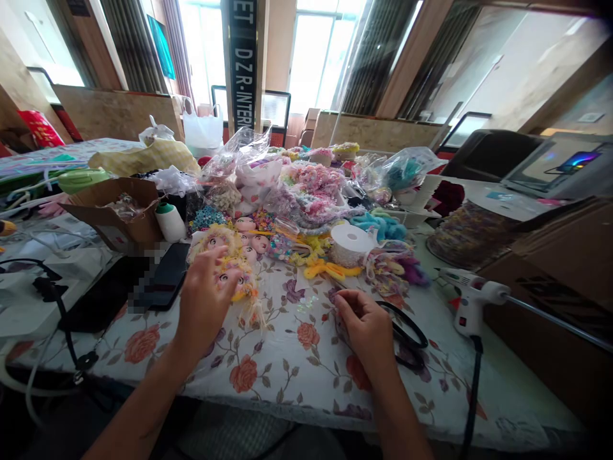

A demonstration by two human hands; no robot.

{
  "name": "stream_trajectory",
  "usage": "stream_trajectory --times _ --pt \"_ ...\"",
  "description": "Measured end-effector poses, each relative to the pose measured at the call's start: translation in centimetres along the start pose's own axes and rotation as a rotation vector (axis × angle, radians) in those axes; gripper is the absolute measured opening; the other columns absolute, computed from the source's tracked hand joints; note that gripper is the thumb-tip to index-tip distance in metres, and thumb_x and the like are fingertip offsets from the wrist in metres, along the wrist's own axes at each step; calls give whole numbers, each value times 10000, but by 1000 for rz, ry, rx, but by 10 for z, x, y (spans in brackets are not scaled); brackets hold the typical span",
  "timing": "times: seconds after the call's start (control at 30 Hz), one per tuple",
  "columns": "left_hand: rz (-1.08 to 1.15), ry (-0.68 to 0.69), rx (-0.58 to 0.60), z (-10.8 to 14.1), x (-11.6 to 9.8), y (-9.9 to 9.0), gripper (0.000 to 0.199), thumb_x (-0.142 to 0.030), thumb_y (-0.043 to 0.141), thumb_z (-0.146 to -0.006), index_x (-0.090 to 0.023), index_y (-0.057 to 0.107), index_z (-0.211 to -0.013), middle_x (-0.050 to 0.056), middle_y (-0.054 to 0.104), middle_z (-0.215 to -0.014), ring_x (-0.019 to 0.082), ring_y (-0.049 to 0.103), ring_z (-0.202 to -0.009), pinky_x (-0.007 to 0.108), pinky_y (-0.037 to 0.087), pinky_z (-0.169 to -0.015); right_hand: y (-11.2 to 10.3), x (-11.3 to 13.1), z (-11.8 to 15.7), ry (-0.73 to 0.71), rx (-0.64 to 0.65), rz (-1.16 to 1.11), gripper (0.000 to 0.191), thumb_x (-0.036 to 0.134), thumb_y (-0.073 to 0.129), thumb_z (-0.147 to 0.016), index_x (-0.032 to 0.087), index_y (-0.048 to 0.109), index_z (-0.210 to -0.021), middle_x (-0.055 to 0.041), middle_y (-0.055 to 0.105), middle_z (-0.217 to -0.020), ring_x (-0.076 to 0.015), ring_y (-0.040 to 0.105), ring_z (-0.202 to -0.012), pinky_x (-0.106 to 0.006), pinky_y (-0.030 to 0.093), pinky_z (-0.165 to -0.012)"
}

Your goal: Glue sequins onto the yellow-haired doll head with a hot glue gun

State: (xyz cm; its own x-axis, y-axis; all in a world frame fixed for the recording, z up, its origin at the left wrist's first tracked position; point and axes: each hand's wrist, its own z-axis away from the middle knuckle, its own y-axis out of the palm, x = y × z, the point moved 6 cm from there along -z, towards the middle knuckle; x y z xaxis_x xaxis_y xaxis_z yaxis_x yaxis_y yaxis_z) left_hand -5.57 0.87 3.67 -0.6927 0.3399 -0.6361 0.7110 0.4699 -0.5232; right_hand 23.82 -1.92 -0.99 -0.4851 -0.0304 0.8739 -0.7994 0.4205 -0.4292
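Observation:
My left hand (204, 297) is over two small doll heads with yellow curly yarn hair, its thumb and fingers apart. The upper doll head (215, 239) lies just beyond my fingers, and the lower doll head (235, 278) is by my thumb. Whether the hand touches them I cannot tell. Near the table's middle, my right hand (366, 326) is closed, thumb against fingertips; anything in the pinch is too small to make out. Left of its fingertips lie several small shiny clear pieces (307, 304) on the flowered tablecloth (282, 345).
Behind the heads sit bare doll heads (249, 241), a white spool (353, 239), yellow yarn (330, 269) and heaped pastel yarn (316, 185). A glue gun (467, 297) stands right of a black cable (409, 332). Phones (167, 278) and an open carton (112, 214) are left.

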Motion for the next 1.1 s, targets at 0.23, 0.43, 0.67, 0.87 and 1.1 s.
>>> stream_trajectory --times 0.23,0.43,0.67,0.87,1.1 --pt "94 354 698 4 -61 88 213 -161 450 -865 -201 657 -842 57 632 -869 206 579 -838 291 425 -735 26 18 9 -235 170 274 170 243 485 -842 176 639 -816 -94 675 -828 -247 620 -781 -363 462 -733" --pt "-3 424 880 3 -63 136 143 -141 546 -778 -175 684 -784 84 630 -845 230 572 -830 308 424 -739 25 14 5 -243 116 365 244 165 419 -860 125 653 -914 -136 643 -903 -259 615 -839 -380 459 -791" --pt "-8 391 913 8 -55 150 97 -129 584 -711 -176 666 -735 74 621 -816 230 580 -808 305 437 -725 29 14 6 -281 117 385 237 146 413 -865 143 648 -903 -128 641 -904 -247 609 -831 -376 462 -785" --pt "19 380 919 8 -55 151 92 -119 567 -695 -171 636 -728 66 615 -789 226 567 -787 306 425 -699 28 15 8 -282 119 357 232 153 415 -870 141 645 -893 -126 636 -901 -243 606 -835 -371 466 -789" --pt "114 288 892 7 -55 143 101 -90 562 -680 -184 590 -704 1 574 -679 160 524 -668 255 374 -607 29 14 8 -303 114 348 225 172 423 -872 148 645 -894 -128 639 -900 -244 609 -835 -367 467 -782"
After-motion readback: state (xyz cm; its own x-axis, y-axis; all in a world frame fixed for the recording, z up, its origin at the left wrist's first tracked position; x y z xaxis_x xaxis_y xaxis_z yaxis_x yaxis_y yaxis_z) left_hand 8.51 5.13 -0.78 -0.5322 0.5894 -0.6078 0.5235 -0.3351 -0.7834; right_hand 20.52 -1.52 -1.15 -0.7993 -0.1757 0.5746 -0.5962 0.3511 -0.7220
